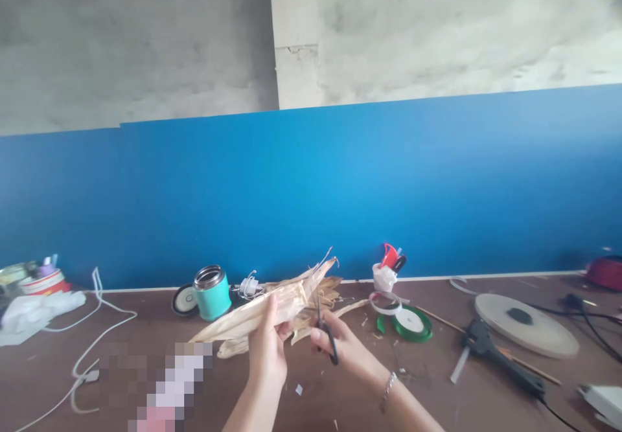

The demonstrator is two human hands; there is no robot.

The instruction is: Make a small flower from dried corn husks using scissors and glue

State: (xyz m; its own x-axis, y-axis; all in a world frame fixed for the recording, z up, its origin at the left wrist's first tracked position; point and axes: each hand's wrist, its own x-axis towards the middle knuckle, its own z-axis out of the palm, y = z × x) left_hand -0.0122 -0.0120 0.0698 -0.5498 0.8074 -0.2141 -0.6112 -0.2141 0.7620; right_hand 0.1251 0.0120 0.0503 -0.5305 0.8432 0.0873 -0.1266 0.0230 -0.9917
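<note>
the left hand (268,353) holds a dried corn husk (243,322) up above the tabletop (437,393), its fingers clenched around the middle of the husk with the thumb towards the camera. the husk is long and pale, tilted, with its frayed tip pointing up and to the right, towards the blue wall panel (389,179). more loose husk pieces hang just beneath it.

the right hand (346,349) is just beside the left, fingers grasping the black handles of a pair of scissors (331,344). the blades point upward and meet the husk's lower edge; whether they are parted cannot be told. a thin bracelet (387,385) sits on the right wrist.

behind the hands, near the wall, a teal container (212,293) stands upright and uncovered, with its round lid (184,300) lying just to its left and a white charger (249,285) to its right. a white cable (97,335) loops across the left part of the tabletop, near a white plastic bag (34,312). right of the hands lie a green ribbon roll (412,322) and a black glue gun (505,357), with a round white disc (549,335) beyond them. a white cup (385,276) holding red-handled tools stands by the wall. small husk scraps dot the tabletop under the hands.
</note>
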